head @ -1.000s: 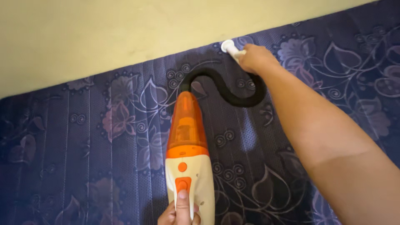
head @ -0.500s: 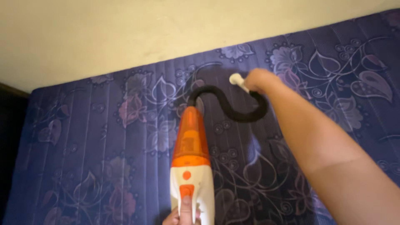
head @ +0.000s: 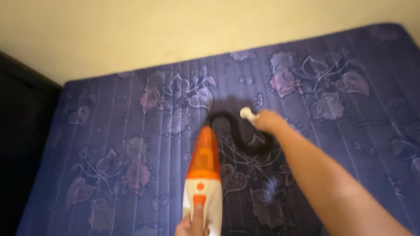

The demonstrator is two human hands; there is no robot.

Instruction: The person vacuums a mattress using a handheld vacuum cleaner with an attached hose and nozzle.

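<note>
My left hand [head: 192, 223] grips the white rear handle of an orange and white handheld vacuum [head: 203, 175], thumb lying on its orange switch. A black flexible hose [head: 245, 139] curls from the vacuum's orange front over to my right hand [head: 267, 121]. That hand is closed around the hose's end piece, whose small white nozzle [head: 247, 114] pokes out and rests on a purple flower-patterned mattress [head: 122, 144]. The vacuum body hovers over the mattress middle, pointing away from me.
A cream wall [head: 175, 30] runs along the mattress's far edge. A dark gap or dark furniture [head: 22, 144] borders the mattress on the left. The mattress's right corner shows at the top right.
The view has pulled back and more of the mattress shows. My right hand drew the nozzle away from the wall edge toward the mattress middle. The vacuum followed, still held.
</note>
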